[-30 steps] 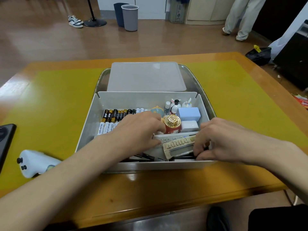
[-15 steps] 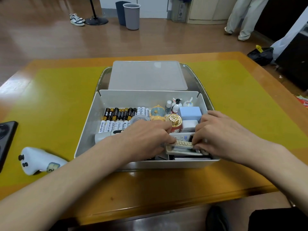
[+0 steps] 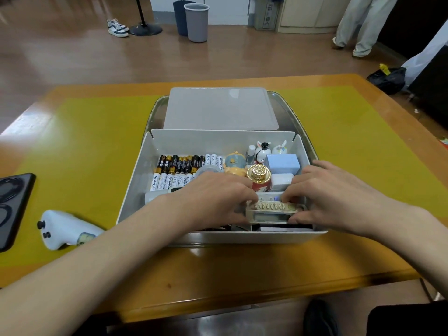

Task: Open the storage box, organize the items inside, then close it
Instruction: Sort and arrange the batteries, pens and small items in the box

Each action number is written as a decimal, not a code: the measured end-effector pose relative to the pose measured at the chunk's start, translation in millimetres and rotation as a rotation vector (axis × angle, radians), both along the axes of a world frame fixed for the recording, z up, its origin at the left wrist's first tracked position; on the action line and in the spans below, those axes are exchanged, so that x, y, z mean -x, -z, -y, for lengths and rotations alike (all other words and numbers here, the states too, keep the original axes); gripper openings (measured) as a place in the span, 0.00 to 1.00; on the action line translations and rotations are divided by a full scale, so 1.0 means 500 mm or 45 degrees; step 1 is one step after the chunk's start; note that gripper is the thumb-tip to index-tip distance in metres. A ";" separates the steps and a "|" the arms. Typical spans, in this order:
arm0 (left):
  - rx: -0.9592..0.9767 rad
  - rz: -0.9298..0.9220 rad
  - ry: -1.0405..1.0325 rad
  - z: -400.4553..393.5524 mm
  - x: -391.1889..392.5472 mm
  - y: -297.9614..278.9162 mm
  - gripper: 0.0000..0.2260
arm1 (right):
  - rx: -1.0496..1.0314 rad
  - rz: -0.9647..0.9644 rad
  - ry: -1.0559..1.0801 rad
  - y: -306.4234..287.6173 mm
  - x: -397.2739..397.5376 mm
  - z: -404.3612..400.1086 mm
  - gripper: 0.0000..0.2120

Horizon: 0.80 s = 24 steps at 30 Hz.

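A white handheld controller (image 3: 65, 230) lies on the yellow mat (image 3: 80, 146) at the left of the wooden table. At centre, the open storage box (image 3: 135, 180) stands on a metal tray (image 3: 288, 105), its lid (image 3: 220, 107) flat on the tray just behind it. Batteries (image 3: 179, 169) line the box's left half. The left hand (image 3: 213, 197), fingers curled, pinches the left end of a beige remote (image 3: 274, 210) at the box's near right; a gold-capped red jar (image 3: 259, 177) stands just behind. The right hand (image 3: 332, 195) pinches the remote's right end.
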<state>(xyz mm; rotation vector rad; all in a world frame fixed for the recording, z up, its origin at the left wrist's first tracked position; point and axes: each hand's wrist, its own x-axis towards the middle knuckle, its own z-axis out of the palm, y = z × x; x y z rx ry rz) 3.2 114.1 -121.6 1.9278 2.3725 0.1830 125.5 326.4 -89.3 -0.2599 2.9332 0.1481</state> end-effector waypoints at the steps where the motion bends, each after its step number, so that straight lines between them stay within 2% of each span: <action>1: 0.000 0.018 -0.023 0.005 0.006 -0.009 0.15 | 0.021 -0.009 -0.001 -0.004 0.000 -0.001 0.23; 5: 0.050 0.064 -0.170 0.052 0.049 -0.056 0.10 | 0.161 -0.079 0.067 -0.034 0.000 0.005 0.20; 8: 0.149 0.064 -0.277 0.100 0.068 -0.074 0.06 | 0.099 -0.240 0.124 -0.052 0.017 0.026 0.17; 12: 0.248 0.064 -0.319 0.151 0.061 -0.065 0.07 | 0.128 -0.396 0.111 -0.078 0.047 0.069 0.13; 14: 0.239 0.077 -0.311 0.171 0.056 -0.060 0.05 | 0.303 -0.270 0.051 -0.084 0.065 0.101 0.13; 15: 0.224 0.062 -0.308 0.181 0.054 -0.060 0.07 | 0.348 -0.165 0.003 -0.081 0.075 0.121 0.12; 18: 0.135 -0.015 -0.292 0.210 0.064 -0.048 0.05 | 0.223 0.054 -0.144 -0.042 0.106 0.174 0.10; 21: 0.169 -0.134 -0.229 0.229 0.087 -0.032 0.11 | 0.089 0.089 -0.234 -0.001 0.127 0.209 0.16; 24: 0.165 -0.175 -0.211 0.232 0.098 -0.021 0.09 | 0.069 0.138 -0.232 0.033 0.131 0.221 0.17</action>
